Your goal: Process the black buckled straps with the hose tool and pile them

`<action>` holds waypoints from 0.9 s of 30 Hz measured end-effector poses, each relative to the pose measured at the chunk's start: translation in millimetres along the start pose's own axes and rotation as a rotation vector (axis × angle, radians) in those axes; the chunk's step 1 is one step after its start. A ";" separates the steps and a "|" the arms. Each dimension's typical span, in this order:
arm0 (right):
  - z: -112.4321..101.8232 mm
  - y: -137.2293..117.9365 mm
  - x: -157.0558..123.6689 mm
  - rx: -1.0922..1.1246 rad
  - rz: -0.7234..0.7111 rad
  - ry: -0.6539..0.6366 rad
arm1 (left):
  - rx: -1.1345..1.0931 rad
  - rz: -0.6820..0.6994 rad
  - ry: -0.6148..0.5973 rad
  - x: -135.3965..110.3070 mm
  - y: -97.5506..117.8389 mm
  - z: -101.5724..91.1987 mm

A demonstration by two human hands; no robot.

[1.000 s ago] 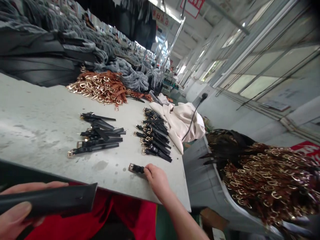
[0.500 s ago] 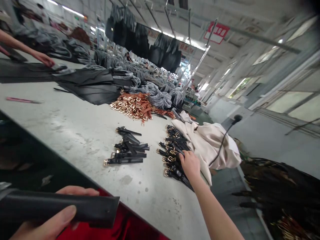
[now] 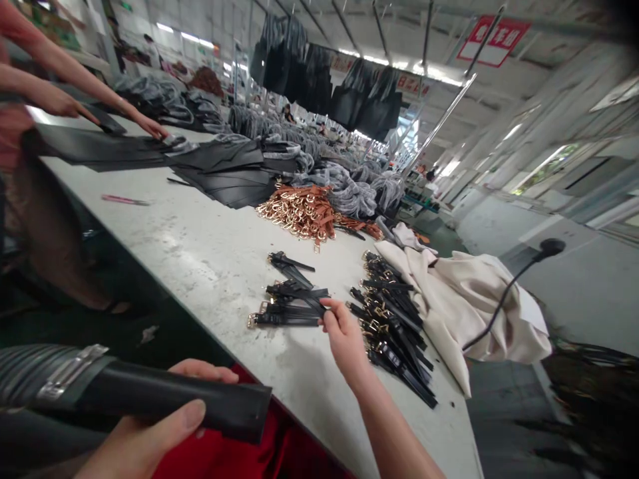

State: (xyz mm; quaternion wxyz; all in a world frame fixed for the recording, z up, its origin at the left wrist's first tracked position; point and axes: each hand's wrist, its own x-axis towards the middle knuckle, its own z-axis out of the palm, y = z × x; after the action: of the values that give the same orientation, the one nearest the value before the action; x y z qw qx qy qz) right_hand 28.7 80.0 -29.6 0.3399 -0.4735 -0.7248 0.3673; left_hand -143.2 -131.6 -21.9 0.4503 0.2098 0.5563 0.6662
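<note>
left hand [image 3: 144, 438] curled; right hand [image 3: 343, 340] pinching; right arm [image 3: 392, 419] outstretched

Right hand [image 3: 345, 338] now at left straps [image 3: 285, 320]

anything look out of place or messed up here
No clear damage, just two mild oddities. A small pale scrap lies on the dark floor beside the table, as if dropped. And among the black straps at the right hand, some cross over others instead of lying parallel.
</note>
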 end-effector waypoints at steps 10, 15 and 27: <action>-102.9 59.2 -149.4 -0.402 0.077 -0.116 | 0.027 -0.067 -0.126 -2.7 12.1 15.0; -93.5 53.0 -148.9 -0.673 -0.187 -0.001 | 0.087 -0.009 -0.145 -2.2 10.8 24.5; -41.5 52.2 -121.9 -0.426 -0.146 -0.097 | -0.052 0.041 -0.124 14.2 -16.0 83.4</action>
State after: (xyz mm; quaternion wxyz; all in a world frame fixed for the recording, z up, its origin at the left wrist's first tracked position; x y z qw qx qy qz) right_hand 125.5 -10.7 -71.1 0.2228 -0.4626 -0.8338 0.2026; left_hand -79.4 -74.1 -15.4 0.4752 0.2503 0.5055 0.6753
